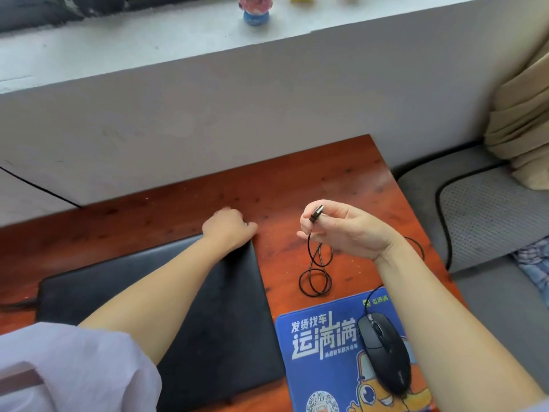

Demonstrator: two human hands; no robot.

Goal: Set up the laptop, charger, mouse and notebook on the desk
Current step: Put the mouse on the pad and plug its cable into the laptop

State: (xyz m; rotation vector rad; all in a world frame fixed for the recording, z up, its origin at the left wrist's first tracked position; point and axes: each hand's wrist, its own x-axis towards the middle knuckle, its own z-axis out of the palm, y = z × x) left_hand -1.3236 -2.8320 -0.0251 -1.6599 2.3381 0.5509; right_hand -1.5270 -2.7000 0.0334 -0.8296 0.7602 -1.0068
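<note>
A closed black laptop [166, 295] lies flat on the red-brown wooden desk [297, 179]. My left hand [228, 228] rests on its far right corner, fingers curled over the edge. To the right, my right hand [344, 230] pinches the USB plug [316, 213] of the mouse cable [316, 272] above the desk. The cable hangs in loose loops down to the desk. The black wired mouse [383, 350] sits on a blue printed mouse pad [323, 355] at the front right. No charger brick or notebook is visible.
A dark cable [17, 304] leaves the laptop's left side. Behind the desk stands a white wall with a ledge [148, 55] holding small figurines [255, 10]. To the right is a grey cushioned seat [487, 212] with a beige pillow [523, 114].
</note>
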